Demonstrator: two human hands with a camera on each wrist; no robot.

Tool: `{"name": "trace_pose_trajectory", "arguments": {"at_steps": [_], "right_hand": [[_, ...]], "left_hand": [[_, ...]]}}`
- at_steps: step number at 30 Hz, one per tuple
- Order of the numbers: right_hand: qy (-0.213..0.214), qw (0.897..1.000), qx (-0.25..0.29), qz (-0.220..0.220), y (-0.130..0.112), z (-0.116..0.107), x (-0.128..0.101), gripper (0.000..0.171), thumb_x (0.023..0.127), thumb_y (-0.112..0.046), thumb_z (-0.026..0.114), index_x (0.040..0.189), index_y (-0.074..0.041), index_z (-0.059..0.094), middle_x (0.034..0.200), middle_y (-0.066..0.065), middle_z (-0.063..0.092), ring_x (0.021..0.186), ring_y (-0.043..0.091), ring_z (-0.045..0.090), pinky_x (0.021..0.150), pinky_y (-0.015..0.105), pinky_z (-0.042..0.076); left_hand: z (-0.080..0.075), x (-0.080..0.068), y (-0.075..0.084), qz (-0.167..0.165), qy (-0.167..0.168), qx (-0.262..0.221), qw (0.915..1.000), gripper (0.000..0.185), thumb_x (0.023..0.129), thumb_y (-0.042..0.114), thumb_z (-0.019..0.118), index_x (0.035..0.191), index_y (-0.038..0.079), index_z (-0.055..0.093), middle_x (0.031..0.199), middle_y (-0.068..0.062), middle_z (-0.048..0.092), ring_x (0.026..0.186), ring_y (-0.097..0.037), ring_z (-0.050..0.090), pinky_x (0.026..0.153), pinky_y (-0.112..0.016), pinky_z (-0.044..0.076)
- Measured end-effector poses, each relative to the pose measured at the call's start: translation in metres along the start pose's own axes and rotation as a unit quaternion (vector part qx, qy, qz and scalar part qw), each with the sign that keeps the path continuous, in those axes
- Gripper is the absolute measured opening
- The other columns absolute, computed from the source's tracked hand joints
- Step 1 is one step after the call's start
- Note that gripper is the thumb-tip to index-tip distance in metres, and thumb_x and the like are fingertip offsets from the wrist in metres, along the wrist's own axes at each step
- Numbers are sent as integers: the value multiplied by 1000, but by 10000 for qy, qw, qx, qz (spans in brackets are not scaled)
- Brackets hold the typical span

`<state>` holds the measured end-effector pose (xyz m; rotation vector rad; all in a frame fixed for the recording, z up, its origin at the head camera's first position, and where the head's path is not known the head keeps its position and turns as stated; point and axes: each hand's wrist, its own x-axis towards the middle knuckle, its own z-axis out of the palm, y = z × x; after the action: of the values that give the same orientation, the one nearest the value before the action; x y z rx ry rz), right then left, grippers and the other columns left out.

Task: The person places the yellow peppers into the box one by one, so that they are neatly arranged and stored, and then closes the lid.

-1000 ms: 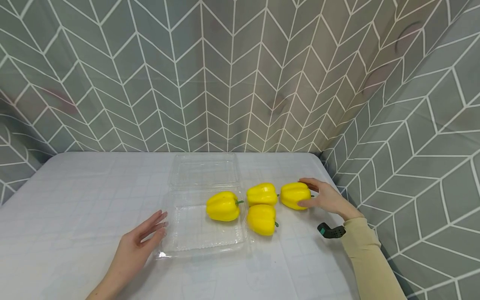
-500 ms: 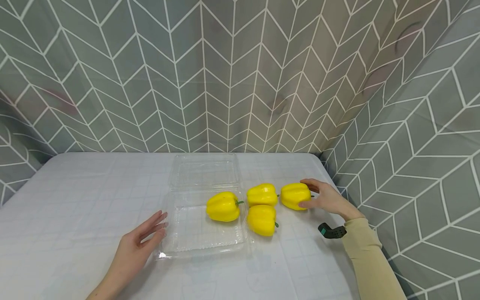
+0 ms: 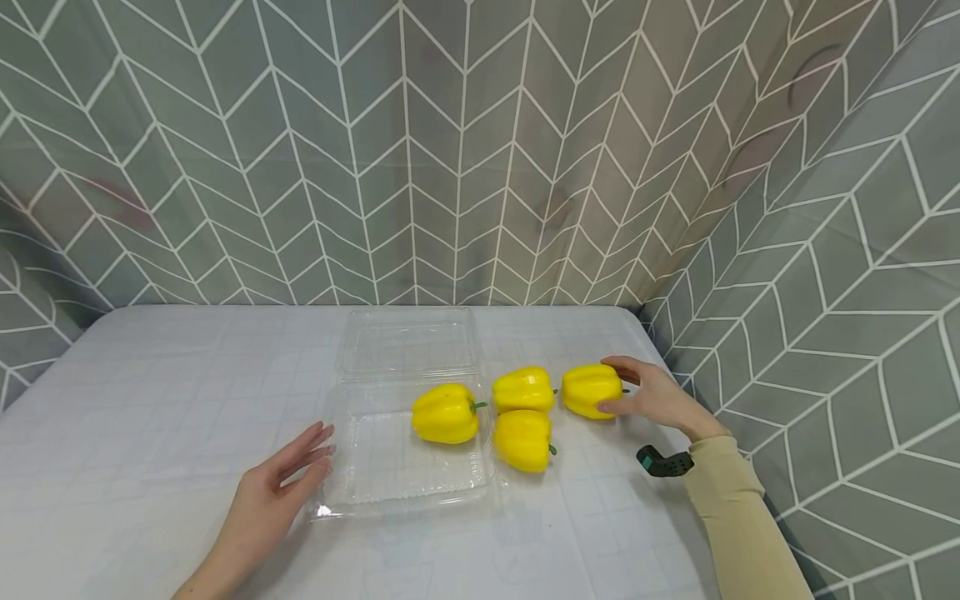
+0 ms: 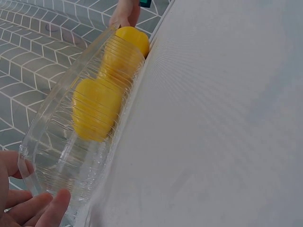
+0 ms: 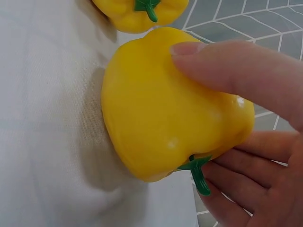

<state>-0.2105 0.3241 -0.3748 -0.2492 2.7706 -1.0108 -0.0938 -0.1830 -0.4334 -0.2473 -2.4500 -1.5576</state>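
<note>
At the right, my right hand [image 3: 656,400] grips a yellow bell pepper [image 3: 588,392] with a green stem. The right wrist view shows the thumb on one side of this pepper [image 5: 161,109] and the fingers around the far side. My left hand [image 3: 273,487] rests its fairly straight fingers at the left edge of a clear plastic clamshell container [image 3: 405,498], whose lid [image 3: 408,342] lies folded back. One bell pepper [image 3: 445,414] lies in the container's right part. Two more, a rear pepper [image 3: 523,389] and a front pepper [image 3: 523,440], touch each other just right of it.
A white cloth [image 3: 187,375] covers the table. Grey curtain [image 3: 450,150] with white zigzag lines hangs behind the table and along its right side. A black strap [image 3: 663,462] sticks out by the right wrist.
</note>
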Motion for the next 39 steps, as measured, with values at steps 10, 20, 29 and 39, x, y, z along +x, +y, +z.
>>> {"name": "trace_pose_trajectory", "arguments": {"at_steps": [10, 20, 29, 39], "right_hand": [[314, 9994, 10, -142, 0, -2, -2, 87, 81, -36, 83, 148, -1, 41, 150, 21, 45, 138, 46, 40, 111, 64, 36], [513, 9982, -66, -315, -7, -5, -5, 85, 82, -39, 82, 148, -3, 42, 149, 21, 46, 136, 45, 43, 111, 62, 37], [633, 9969, -117, -442, -11, -8, -7, 84, 84, -38, 82, 148, -3, 41, 150, 21, 45, 137, 45, 42, 111, 63, 36], [757, 9957, -129, -514, -18, -9, -10, 83, 84, -38, 81, 149, -5, 42, 150, 19, 46, 137, 44, 43, 111, 62, 37]], "left_hand": [[0, 0, 0, -62, -2, 3, 10000, 52, 96, 14, 68, 145, 8, 52, 134, 1, 65, 110, 9, 61, 82, -8, 52], [0, -1, 1, -10, -5, -74, 10000, 51, 96, 13, 68, 145, 8, 52, 134, 2, 65, 109, 8, 62, 83, -8, 52], [1, 1, -1, 130, 4, -148, 9998, 51, 96, 11, 67, 144, 5, 52, 134, 3, 65, 109, 7, 63, 84, -9, 52], [1, 0, -2, 172, 7, -177, 9997, 51, 96, 9, 67, 144, 5, 52, 134, 0, 65, 110, 6, 63, 85, -9, 52]]}}
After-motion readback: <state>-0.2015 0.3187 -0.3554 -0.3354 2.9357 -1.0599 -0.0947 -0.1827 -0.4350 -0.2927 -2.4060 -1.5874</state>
